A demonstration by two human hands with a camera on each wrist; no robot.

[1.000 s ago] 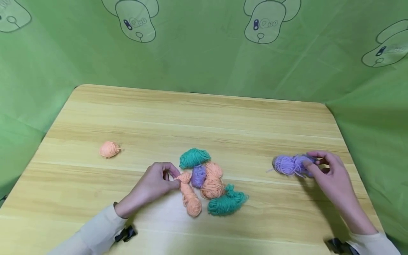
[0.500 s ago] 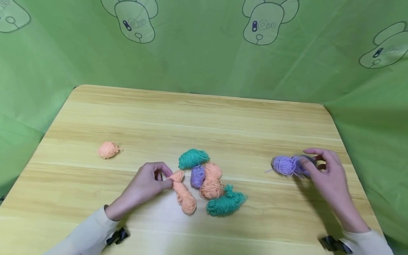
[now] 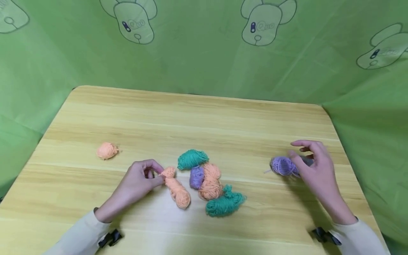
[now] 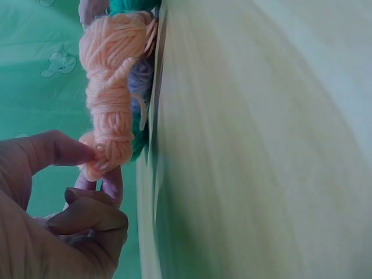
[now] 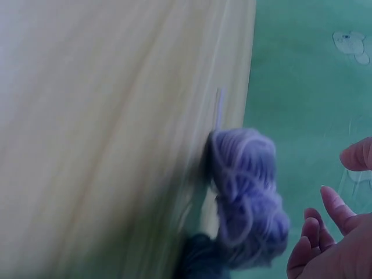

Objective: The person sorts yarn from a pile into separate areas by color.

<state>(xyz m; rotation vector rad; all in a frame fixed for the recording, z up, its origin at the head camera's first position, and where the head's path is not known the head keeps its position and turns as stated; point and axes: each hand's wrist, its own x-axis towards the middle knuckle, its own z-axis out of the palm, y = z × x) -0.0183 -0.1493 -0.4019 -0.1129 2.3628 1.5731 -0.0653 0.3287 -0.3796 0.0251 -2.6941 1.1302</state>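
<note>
My left hand point(image 3: 135, 182) pinches one end of a long peach yarn skein point(image 3: 176, 191) between thumb and fingers. In the left wrist view that peach skein point(image 4: 110, 93) stretches away from the fingertips. On the right, a purple yarn skein point(image 3: 283, 165) rests on the table beside a greyish bundle point(image 3: 307, 160), partly hidden by my right hand point(image 3: 315, 170). The right hand hovers over them with fingers spread and nothing between them. In the right wrist view the purple skein point(image 5: 247, 192) lies apart from the fingertips.
Mid-table is a cluster: a teal skein point(image 3: 192, 159), a small purple skein point(image 3: 196, 177), a peach skein point(image 3: 211, 181) and another teal skein point(image 3: 225, 204). A peach ball point(image 3: 107, 151) sits alone at left. Green curtain point(image 3: 204, 56) hangs behind the wooden table point(image 3: 191, 117).
My left hand has drawn the peach skein leftward, away from the cluster. The right hand has let go of the purple skein, lifted and shifted left, its fingers spreading.
</note>
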